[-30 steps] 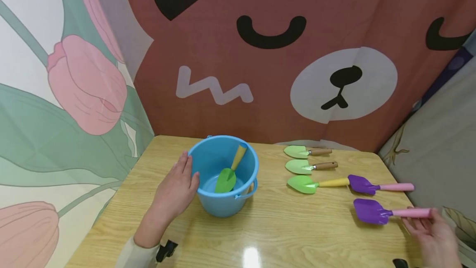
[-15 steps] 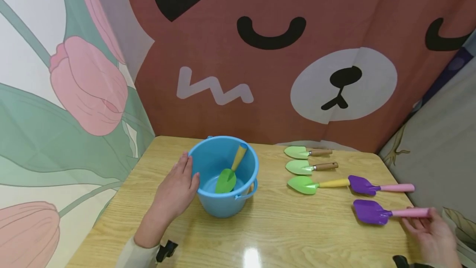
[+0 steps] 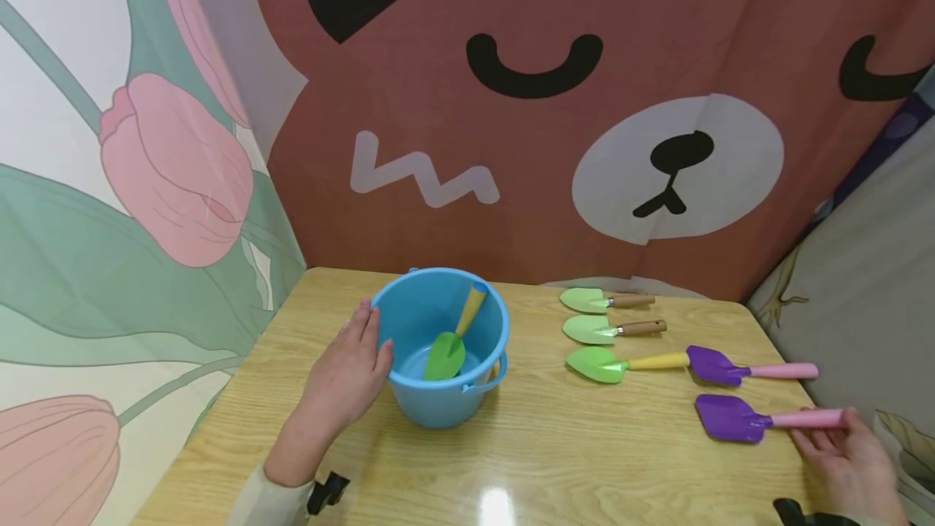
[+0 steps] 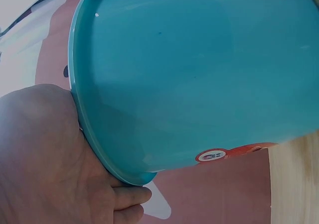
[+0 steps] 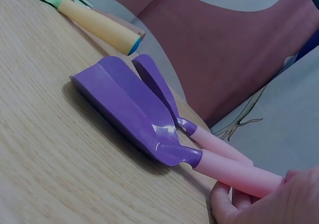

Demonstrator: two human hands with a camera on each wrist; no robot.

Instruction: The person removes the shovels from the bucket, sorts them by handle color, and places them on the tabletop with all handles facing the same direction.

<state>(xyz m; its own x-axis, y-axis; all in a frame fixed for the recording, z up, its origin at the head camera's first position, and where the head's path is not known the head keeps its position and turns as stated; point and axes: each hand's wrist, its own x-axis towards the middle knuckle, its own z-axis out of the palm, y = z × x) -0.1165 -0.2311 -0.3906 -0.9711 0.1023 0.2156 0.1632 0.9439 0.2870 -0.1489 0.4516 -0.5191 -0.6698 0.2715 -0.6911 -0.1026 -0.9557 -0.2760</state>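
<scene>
A blue bucket (image 3: 441, 404) stands upright on the table, and a green trowel with a yellow handle (image 3: 445, 355) leans inside it. My left hand (image 3: 351, 372) rests against the left of the bucket's rim, fingers straight; the left wrist view shows the palm (image 4: 45, 149) touching the rim. At the right edge, my right hand (image 3: 850, 453) pinches the end of the pink handle of a purple shovel (image 3: 730, 418). Fingers (image 5: 223, 201) lie under that handle in the right wrist view. Just behind it lies a second purple shovel (image 3: 716, 365).
Behind the shovels lie a green trowel with a yellow handle (image 3: 599, 364) and two pale green trowels with brown handles, one nearer (image 3: 590, 329) and one farther (image 3: 584, 299). Printed curtains (image 3: 438, 234) hang along the back and sides of the wooden table (image 3: 584, 461).
Both hands, the bucket and the tools keep their places. Only a very slight shift of the whole head view shows.
</scene>
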